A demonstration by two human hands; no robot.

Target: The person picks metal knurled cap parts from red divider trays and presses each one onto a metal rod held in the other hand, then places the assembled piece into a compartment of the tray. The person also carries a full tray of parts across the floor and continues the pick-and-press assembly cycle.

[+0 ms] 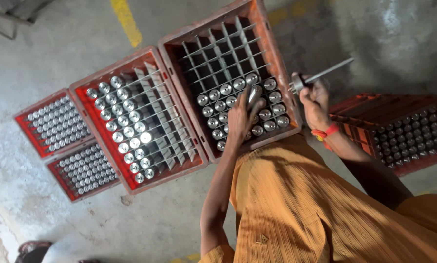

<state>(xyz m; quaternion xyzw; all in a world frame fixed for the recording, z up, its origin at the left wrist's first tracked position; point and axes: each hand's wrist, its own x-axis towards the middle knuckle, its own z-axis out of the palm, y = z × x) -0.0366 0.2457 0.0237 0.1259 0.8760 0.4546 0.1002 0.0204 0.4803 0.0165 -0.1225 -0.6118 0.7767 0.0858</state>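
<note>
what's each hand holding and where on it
Left hand grips a shiny metal cylinder by its lower end over the crate; right hand holds a metal rod tool at its toothed end.

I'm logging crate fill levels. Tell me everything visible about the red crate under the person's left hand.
The red plastic crate sits on the grey concrete floor, seen tilted in the view. A grey divider grid splits it into cells; the far cells are empty, the near rows hold shiny metal cylinders standing upright. The left hand rests over the cylinders, holding one. A similar red crate abuts its side.
</note>
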